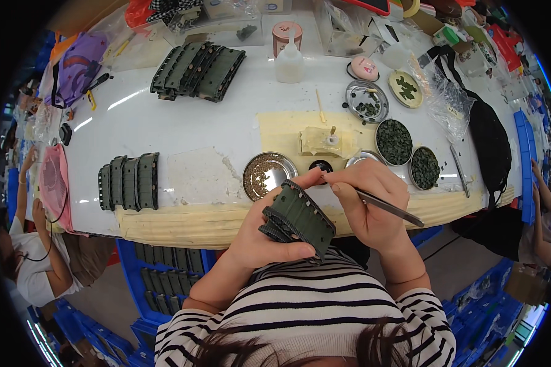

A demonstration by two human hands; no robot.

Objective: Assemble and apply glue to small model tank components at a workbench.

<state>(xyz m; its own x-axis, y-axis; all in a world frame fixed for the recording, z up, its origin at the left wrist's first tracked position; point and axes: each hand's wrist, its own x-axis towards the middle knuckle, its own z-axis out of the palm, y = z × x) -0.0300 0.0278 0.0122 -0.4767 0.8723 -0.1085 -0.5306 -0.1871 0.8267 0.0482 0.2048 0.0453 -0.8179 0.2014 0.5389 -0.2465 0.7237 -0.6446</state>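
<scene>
My left hand [257,235] is closed around a dark green ribbed, curved plastic part [300,223], tilted up in front of my chest. In my right hand [373,199] is a pair of metal tweezers [390,209], its tip close to my left fingertips at the part's upper edge. Whether the tips pinch anything is too small to tell. Just beyond my hands sit a round dish of small brassy bits [269,174], a small black round pot [320,166] and a metal dish [362,158] partly hidden by my right hand.
Tins of small dark green pieces [394,142] stand at right, near a second metal tool [460,171]. Similar green parts [129,181] lie at left and others [198,71] farther back. A white squeeze bottle [289,64] stands beyond a yellowish block [328,142]. Blue crates [128,269] sit below the table.
</scene>
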